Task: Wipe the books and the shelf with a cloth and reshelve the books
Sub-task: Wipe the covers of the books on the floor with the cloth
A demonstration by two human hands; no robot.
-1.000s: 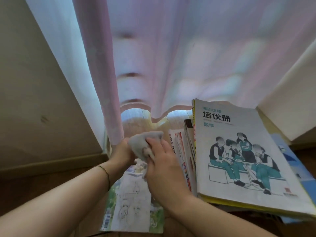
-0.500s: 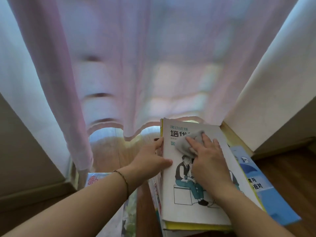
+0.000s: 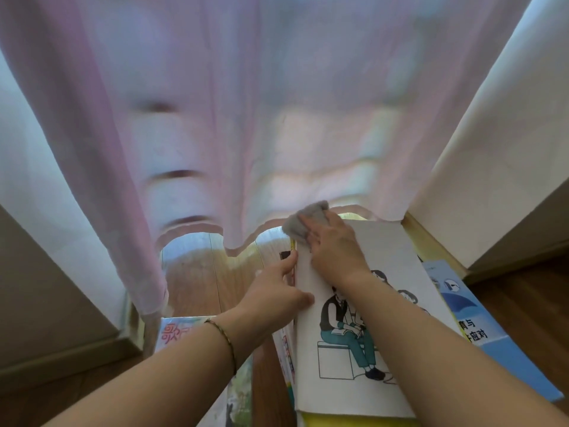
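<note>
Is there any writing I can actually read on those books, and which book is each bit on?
"歌", in large red print, then cut off by the wrist: colourful book at lower left.
"与" and "应对", ends of two lines in dark print: blue book at right.
White illustrated book: only drawings show; its title is under the right hand and cloth.
Spines under it: too small to read.

Home room, pink curtain (image 3: 184, 103), wood floor (image 3: 197, 272)

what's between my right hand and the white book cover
In the head view, a grey cloth lies under the fingers of the right hand, pressed against the top corner of the white book.
</note>
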